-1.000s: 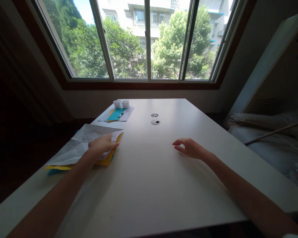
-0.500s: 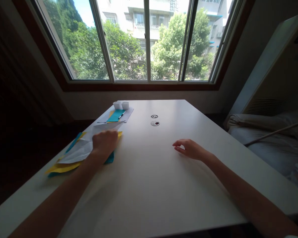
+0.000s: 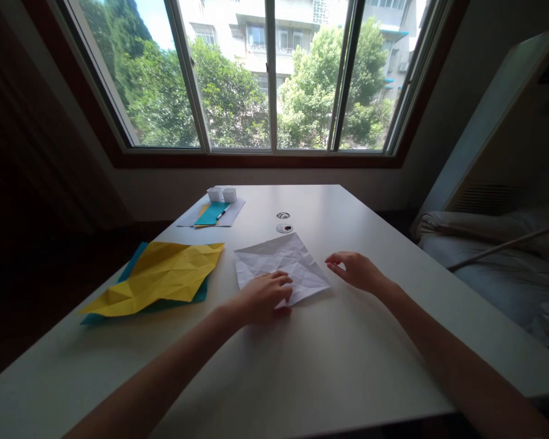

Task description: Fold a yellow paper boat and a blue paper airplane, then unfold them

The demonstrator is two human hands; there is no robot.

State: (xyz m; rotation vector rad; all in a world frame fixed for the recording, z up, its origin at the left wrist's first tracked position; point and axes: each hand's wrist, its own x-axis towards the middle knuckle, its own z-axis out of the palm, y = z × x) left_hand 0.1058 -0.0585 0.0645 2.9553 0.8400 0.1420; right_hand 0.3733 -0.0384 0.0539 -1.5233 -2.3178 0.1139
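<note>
A creased white sheet of paper (image 3: 281, 259) lies at a slant in the middle of the table. My left hand (image 3: 268, 299) rests on its near edge, fingers spread and palm down; the thumb side hangs just off the paper. Beyond the sheet's right corner, my right hand (image 3: 354, 270) hovers low with loosely curved fingers and nothing in them. On the left, a crumpled yellow sheet (image 3: 165, 274) lies over a blue-green sheet (image 3: 190, 302), whose edges stick out around it.
Toward the back left stand two small white containers (image 3: 222, 194). Near them a pen (image 3: 222, 212) lies on a blue-green piece of paper (image 3: 208, 214) above white and orange-yellow paper. Two round cable-hole covers (image 3: 284, 228) sit in the table (image 3: 384, 378). A window is ahead.
My left hand has moved right and nearer, bringing the white sheet off the yellow one to the table's middle. Its fist has opened out. My right hand has barely shifted.
</note>
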